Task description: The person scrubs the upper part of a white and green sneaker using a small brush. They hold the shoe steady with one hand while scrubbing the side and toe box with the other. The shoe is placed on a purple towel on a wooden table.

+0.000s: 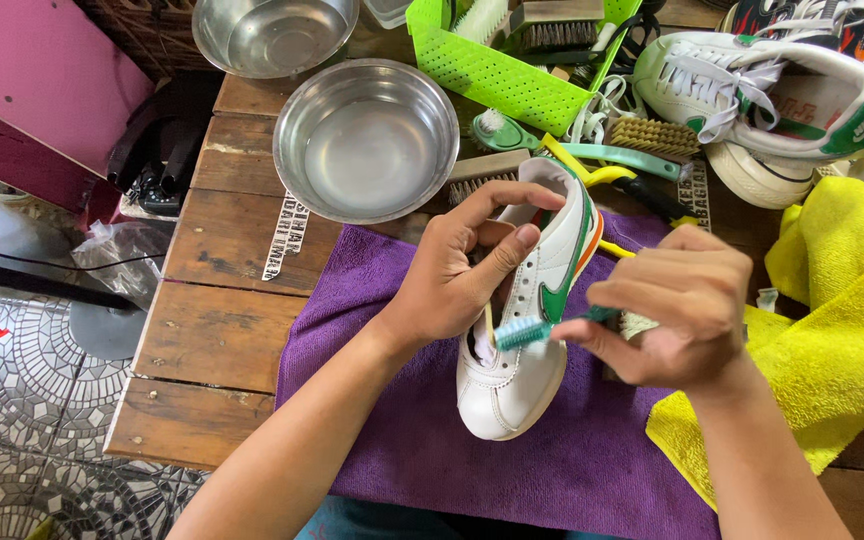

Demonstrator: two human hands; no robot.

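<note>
The left hand [452,275] clamps a white sneaker [527,330] at table centre, fingers curled over its collar, thumb along the side. The right hand [687,305], at three o'clock, pinches a small teal brush [524,332] whose bristles touch the shoe's side. Underneath lies a purple cloth [402,420]. At eleven o'clock a shiny steel bowl [367,140] holds clear water. A green perforated basket [497,70] at twelve holds brushes.

We see two printed items: a narrow white rectangular sticker with dark lettering [286,238] stuck on the wooden table [214,340], just left-below the nearer steel bowl [366,140]; a similar dark label strip [694,195] lies beside the brushes.
</note>
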